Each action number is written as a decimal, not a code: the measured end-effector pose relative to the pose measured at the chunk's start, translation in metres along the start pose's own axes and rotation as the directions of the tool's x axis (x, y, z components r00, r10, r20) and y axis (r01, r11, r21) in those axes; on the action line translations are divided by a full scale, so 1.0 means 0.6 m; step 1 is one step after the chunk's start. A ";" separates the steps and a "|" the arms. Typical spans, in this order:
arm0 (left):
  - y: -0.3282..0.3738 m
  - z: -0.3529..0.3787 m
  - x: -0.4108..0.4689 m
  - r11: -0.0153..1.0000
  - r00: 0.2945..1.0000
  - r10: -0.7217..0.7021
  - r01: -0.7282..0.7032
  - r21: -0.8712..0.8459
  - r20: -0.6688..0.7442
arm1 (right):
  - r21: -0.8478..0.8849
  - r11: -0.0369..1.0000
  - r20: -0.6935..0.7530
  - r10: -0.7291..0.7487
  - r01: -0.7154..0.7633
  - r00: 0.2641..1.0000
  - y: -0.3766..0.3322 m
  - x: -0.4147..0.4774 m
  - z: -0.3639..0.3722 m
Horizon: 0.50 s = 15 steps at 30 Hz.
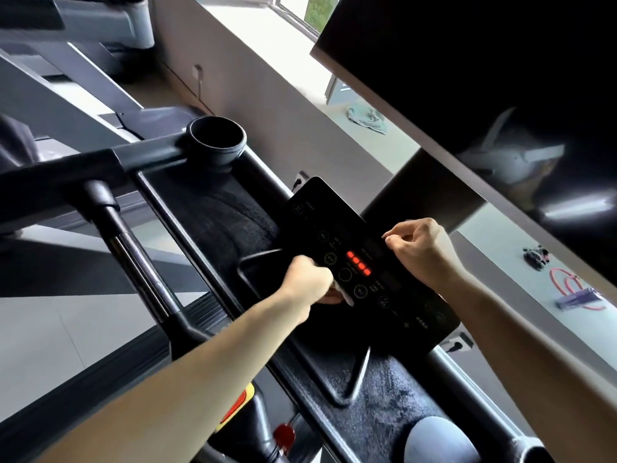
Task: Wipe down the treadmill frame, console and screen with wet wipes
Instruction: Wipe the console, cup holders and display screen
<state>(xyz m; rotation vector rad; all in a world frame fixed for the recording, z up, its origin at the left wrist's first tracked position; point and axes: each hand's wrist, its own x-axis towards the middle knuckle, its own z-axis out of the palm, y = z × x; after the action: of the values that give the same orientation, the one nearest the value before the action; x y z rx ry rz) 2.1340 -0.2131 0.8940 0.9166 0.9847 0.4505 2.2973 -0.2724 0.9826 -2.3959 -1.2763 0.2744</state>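
The treadmill's black glossy console panel (364, 262) lies tilted across the middle, with a row of red lit dots at its centre. My left hand (310, 282) grips a small white wet wipe (345, 295) and presses it on the panel's lower left edge. My right hand (420, 248) hovers over the panel's upper right edge, fingers loosely curled with thumb and forefinger close together; nothing shows between them. The large dark screen (484, 78) fills the upper right. The black frame tray (213, 212) runs under the panel.
A round cup holder (217, 135) sits at the tray's far left end, beside the dark handlebar (133, 248). Another treadmill (66, 45) stands at the upper left. A teal cloth (367, 116) lies on the window ledge; red cord and small items (574, 289) lie on the ledge to the right.
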 end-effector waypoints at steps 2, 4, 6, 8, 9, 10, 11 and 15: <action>0.021 -0.029 0.034 1.000 0.993 0.022 -0.025 -0.019 -0.116 | -0.003 1.000 -0.002 -0.010 0.010 1.000 0.001 -0.002 0.001; 0.045 -0.058 0.060 0.995 0.977 -0.004 -0.016 -0.094 -0.211 | -0.004 1.000 0.002 -0.018 0.018 1.000 0.002 -0.002 0.001; 0.059 -0.068 0.065 0.973 0.976 -0.064 0.014 -0.232 -0.209 | -0.003 1.000 0.000 -0.025 0.025 1.000 0.002 -0.002 0.001; 0.065 -0.056 0.040 0.917 0.984 -0.102 0.036 -0.398 -0.147 | -0.003 1.000 -0.006 -0.026 0.026 1.000 0.003 -0.002 0.002; 0.062 -0.047 0.026 0.869 0.988 -0.114 0.051 -0.492 -0.100 | -0.004 1.000 -0.009 -0.024 0.024 1.000 0.003 -0.003 0.003; 0.058 -0.038 0.011 0.822 0.991 -0.126 0.074 -0.564 -0.053 | -0.006 1.000 -0.011 -0.023 0.023 1.000 0.002 -0.003 0.004; 0.054 -0.029 -0.002 0.794 0.989 -0.146 0.117 -0.597 -0.001 | -0.005 1.000 -0.014 -0.020 0.020 1.000 0.002 -0.003 0.005; 0.024 -0.013 -0.038 0.791 0.944 -0.223 0.322 -0.520 0.245 | 0.007 1.000 -0.027 -0.006 0.006 1.000 0.002 -0.001 0.006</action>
<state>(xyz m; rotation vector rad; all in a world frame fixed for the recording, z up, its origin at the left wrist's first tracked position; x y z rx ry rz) 2.1166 -0.2175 0.9160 0.2674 0.7480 0.3716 2.2966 -0.2725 0.9785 -2.3817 -1.2679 0.2433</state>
